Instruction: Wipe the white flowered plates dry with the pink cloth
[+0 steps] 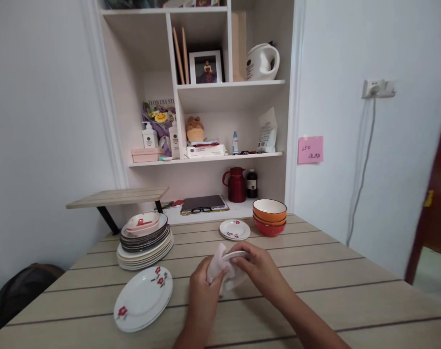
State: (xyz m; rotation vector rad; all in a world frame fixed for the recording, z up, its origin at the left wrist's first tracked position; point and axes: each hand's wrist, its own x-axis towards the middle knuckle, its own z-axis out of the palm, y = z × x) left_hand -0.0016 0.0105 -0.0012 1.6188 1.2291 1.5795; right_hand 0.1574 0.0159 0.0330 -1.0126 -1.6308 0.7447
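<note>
Above the middle of the table, my left hand [205, 278] grips a white cloth or tissue [216, 265], which is folded against a small white plate [238, 254]. My right hand [255, 266] pinches that plate at its rim, fingers on top and thumb below. The plate is tilted, and much of it is hidden by the cloth and my fingers. To the left of my hands lie white oval plates with red flowers [144, 295], one on another. Beyond my hands is a short stack of small flowered plates [230, 228].
A tall stack of plates [146, 252] with a pinkish dish [143, 221] on top stands at the left, near a raised wooden shelf [117, 195]. Orange and red bowls [270, 217] are stacked at the back right. Behind are a red jug [237, 185] and a laptop [203, 204].
</note>
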